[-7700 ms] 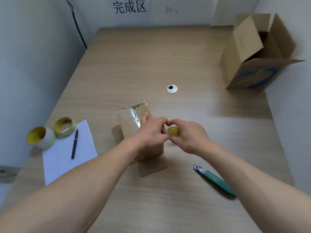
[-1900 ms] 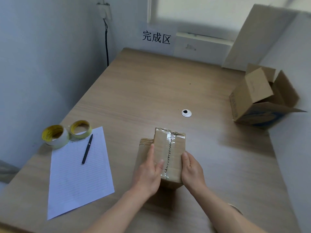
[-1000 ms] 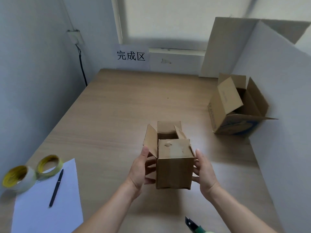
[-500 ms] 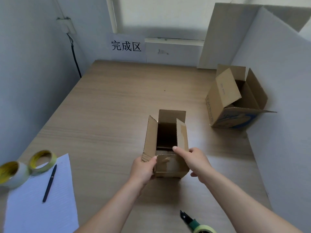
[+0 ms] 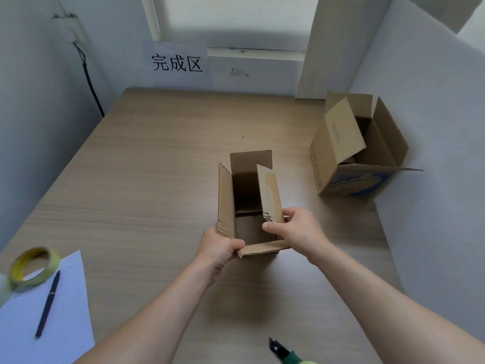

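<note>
Count, table (image 5: 157, 179) top:

We count two cardboard boxes: one small box (image 5: 225, 206) near the middle and one large box (image 5: 349, 179) at the right. We count two hands, the left hand (image 5: 220, 248) and the right hand (image 5: 299, 229). We log one pen (image 5: 48, 302), one sheet of paper (image 5: 65, 327), one cutter (image 5: 284, 354) and one wall sign (image 5: 178, 64). One tape roll (image 5: 32, 265) shows whole. A blurred shape (image 5: 3, 291) at the left edge may be a second; we cannot tell.
</note>
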### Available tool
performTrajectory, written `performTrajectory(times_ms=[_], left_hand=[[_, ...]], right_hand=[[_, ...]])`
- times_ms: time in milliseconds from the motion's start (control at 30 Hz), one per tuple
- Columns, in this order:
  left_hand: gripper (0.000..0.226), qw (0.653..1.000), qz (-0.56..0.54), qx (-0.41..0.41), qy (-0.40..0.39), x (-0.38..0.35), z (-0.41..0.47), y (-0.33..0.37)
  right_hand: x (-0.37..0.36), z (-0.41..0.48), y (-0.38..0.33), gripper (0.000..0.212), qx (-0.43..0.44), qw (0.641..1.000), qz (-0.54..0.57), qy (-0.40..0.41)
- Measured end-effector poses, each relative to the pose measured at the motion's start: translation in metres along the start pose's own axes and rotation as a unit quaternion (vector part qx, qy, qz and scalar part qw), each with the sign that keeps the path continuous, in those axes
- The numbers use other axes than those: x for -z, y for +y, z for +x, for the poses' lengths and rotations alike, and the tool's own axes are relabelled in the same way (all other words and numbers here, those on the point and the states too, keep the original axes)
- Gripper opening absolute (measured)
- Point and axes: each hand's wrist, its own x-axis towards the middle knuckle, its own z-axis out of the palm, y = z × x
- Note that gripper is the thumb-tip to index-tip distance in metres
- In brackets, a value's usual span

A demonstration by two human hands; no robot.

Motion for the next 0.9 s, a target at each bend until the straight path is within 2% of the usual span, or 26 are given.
performTrajectory(times_ms=[67,167,300,400,467,533,633,800,900], left_hand=[[0.03,1.0,0.01,-0.015,-0.003,-0.01,0.006,0.005],[0.03,0.999,0.027,-0.025,0.006,-0.022,0.015,0.016],[0.031,0.997,0.069,-0.041,0.017,-0.041,0.039,0.036],[0.03,0.991,0.114,-0.064,0.027,-0.064,0.064,0.054],[0.027,0.984,0.152,-0.074,0.047,-0.082,0.081,0.068],[0.022,0.98,0.176,-0.083,0.053,-0.098,0.093,0.082],[0.03,0.976,0.192,-0.097,0.046,-0.115,0.108,0.095],[0.03,0.971,0.214,-0.091,0.054,-0.129,0.121,0.099],[0.027,0.974,0.201,-0.098,0.042,-0.131,0.13,0.101]], right_hand=[[0.002,0.009,0.002,0.037,-0.004,0.997,-0.072,0.024],[0.01,0.025,0.002,0.01,0.034,0.989,-0.131,0.065],[0.03,0.047,0.001,0.042,0.028,0.989,-0.044,0.139],[0.047,0.071,0.001,0.05,0.003,0.979,0.026,0.203],[0.059,0.088,0.0,0.053,0.005,0.973,0.011,0.231],[0.071,0.105,0.001,0.054,0.013,0.97,-0.048,0.238],[0.082,0.126,0.001,0.05,0.007,0.968,-0.108,0.225],[0.089,0.148,-0.005,0.031,-0.027,0.973,-0.096,0.207],[0.083,0.155,-0.003,0.021,-0.05,0.977,-0.04,0.203]])
